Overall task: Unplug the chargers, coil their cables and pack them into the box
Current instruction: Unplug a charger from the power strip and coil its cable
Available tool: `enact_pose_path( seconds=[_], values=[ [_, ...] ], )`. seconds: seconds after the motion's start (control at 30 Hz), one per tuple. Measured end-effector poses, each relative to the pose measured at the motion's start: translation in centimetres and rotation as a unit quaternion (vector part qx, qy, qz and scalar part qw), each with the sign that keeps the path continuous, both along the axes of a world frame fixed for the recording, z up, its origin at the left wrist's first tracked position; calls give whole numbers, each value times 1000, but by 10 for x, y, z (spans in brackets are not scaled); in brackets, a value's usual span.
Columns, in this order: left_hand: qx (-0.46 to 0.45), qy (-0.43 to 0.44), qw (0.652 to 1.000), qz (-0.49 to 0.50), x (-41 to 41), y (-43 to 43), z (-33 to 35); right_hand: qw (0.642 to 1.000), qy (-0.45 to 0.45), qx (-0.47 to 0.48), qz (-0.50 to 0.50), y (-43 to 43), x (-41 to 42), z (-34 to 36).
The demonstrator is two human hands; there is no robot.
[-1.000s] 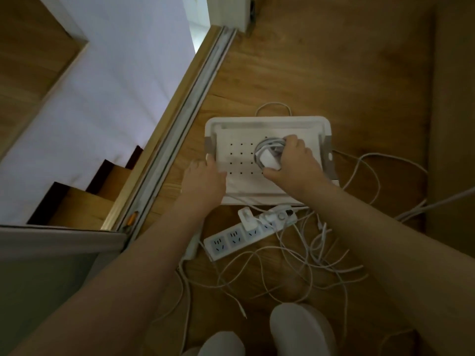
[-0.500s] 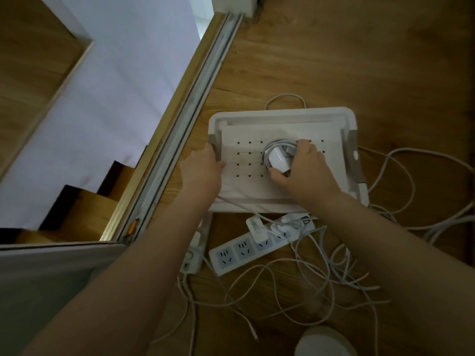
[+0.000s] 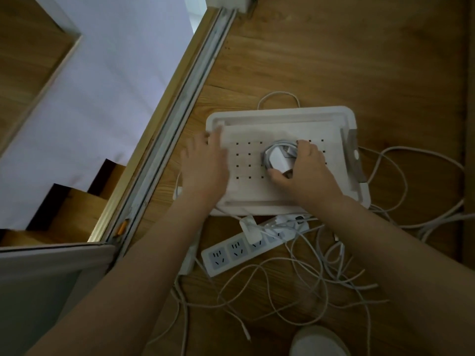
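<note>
Footwear at the bottom edge: one pale shoe (image 3: pixel 318 340) on the wooden floor (image 3: pixel 359 60). Just beyond it, loose white cables (image 3: pixel 295 286) lie tangled across the boards and run out to the right, past the box. A white power strip (image 3: pixel 231 253) lies at a slant among them, just short of the box's near wall. Two sockets at its left end show their slots, and a white plugged charger (image 3: pixel 250 228) sits in it further along. The plugs at its right end are too crowded to tell apart.

Both forearms reach forward from the lower corners. The left hand (image 3: pixel 205 165) lies over the left rim of the white box (image 3: pixel 282 114). Its fingers are blurred, and whether they curl round the rim cannot be told. The right hand (image 3: pixel 305 168) is inside the box, fingers and thumb curled round the coiled charger (image 3: pixel 279 159), a white block with its cable wound in a ring about it. This bundle sits right of centre over the box bottom, beside a grid of small dark holes. Whether it rests on the bottom cannot be told. A grey handle (image 3: pixel 353 155) is fixed on the right wall of the box.

Beyond the far wall a cable loop (image 3: pixel 279 95) arches on the floor. To the left a metal door track (image 3: pixel 180 129) runs diagonally, with wooden stairs (image 3: pixel 72 201) and a white wall (image 3: pixel 115 73) past it.
</note>
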State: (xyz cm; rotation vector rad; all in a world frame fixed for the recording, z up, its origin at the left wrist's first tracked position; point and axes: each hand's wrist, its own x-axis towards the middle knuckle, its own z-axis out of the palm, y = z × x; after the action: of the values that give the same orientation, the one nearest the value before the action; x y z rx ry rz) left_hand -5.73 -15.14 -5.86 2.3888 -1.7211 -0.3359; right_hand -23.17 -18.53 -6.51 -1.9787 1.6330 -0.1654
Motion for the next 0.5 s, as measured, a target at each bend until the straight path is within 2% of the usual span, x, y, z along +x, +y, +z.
enact_pose_path(
  seconds=[0.07, 0.13, 0.2, 0.27, 0.37, 0.47, 0.5],
  values=[
    [-22, 86, 995, -51, -28, -9, 12, 1000, -13, -14, -2, 1, -1, 0],
    [38, 200, 977, -70, -52, -16, 15, 999, -53, 0, -10, 0, -3, -2],
    [87, 256, 960, -67, -65, -19, 11, 994, -102, 38, -19, -2, -7, -2],
    [85, 285, 953, -53, -68, -22, 10, 989, -129, 68, -5, -3, -15, 1],
    [84, 300, 949, -46, -68, -24, 10, 996, -57, 50, 48, -7, -35, 7],
    [88, 288, 952, -58, -68, -25, 10, 998, -5, -44, -42, -14, -62, 18],
    [88, 287, 952, -58, -68, -25, 9, 995, 13, -44, -84, -19, -70, 18]
  ],
)
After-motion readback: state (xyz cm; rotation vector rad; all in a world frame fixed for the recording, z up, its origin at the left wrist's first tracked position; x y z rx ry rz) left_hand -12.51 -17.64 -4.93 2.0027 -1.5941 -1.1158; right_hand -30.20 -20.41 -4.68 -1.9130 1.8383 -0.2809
